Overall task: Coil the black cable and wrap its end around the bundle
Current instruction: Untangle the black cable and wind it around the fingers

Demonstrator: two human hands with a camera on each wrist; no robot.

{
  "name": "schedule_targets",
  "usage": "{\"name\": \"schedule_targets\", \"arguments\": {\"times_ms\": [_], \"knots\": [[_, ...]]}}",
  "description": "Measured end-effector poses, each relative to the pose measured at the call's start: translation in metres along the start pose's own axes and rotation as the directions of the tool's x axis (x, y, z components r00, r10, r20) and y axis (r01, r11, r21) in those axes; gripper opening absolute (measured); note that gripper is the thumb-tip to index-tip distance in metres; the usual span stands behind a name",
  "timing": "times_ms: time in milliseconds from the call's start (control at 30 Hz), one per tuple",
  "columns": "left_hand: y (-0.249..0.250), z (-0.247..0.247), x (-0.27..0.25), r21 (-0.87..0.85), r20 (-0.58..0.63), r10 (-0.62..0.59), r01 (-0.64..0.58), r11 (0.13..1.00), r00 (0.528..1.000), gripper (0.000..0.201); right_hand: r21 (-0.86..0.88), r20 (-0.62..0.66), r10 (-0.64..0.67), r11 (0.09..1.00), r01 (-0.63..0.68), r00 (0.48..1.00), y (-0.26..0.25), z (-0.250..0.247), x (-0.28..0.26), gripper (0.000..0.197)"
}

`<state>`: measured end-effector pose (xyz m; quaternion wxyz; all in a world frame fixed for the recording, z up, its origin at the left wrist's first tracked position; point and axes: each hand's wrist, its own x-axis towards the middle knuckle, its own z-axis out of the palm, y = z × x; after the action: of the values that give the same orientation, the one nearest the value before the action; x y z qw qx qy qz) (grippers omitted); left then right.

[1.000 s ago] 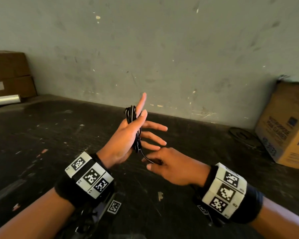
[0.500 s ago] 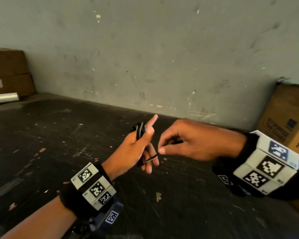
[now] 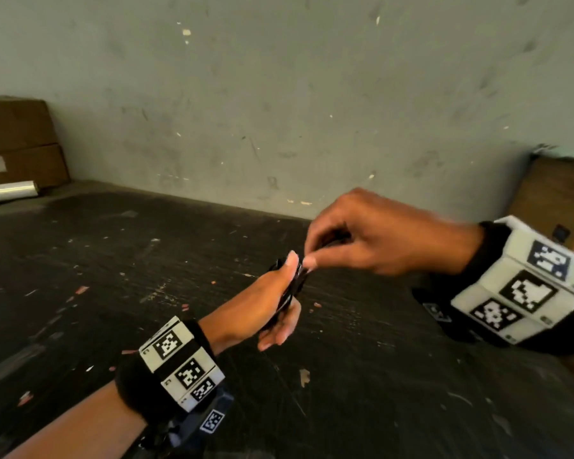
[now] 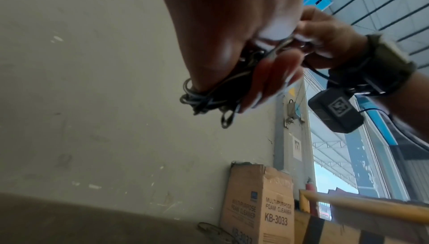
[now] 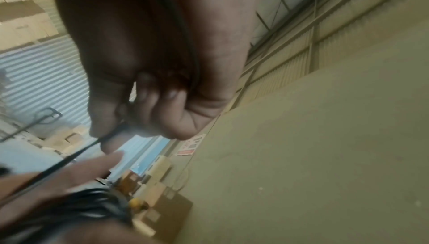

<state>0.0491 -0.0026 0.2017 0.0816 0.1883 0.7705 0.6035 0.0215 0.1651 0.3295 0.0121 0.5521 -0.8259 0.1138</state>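
I see the black cable (image 3: 290,293) bunched as a coil in my left hand (image 3: 262,309), raised above the dark table (image 3: 113,260), thumb pressing it against the fingers. Its thin loops (image 4: 202,101) spill below the palm. My right hand (image 3: 378,236) pinches the loose end (image 5: 69,158) between thumb and forefinger, touching the bundle's top

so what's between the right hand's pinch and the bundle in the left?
Only a short taut run of the black cable, from the right hand down to the bundle held by the left hand. The right wrist view shows it best.
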Motion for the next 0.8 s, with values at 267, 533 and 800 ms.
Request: {"name": "schedule_targets", "arguments": {"times_ms": [267, 533, 800], "knots": [[0.016, 0.002, -0.010, -0.146, 0.202, 0.097, -0.068, 0.987, 0.975, 0.065, 0.079, -0.196, 0.042, 0.997, -0.027, 0.980, 0.049, 0.002, -0.004, 0.023], [0.039, -0.002, -0.005, -0.553, 0.103, 0.271, -0.171, 0.816, 0.957, 0.058, 0.364, -0.350, 0.187, 0.930, -0.051, 0.918, 0.071, 0.077, -0.007, 0.020], [0.024, -0.011, 0.011, -0.594, -0.199, 0.217, -0.293, 0.749, 0.956, 0.055, 0.825, -0.221, 0.380, 0.564, -0.035, 0.898, 0.035, 0.129, 0.000, 0.035]]}}
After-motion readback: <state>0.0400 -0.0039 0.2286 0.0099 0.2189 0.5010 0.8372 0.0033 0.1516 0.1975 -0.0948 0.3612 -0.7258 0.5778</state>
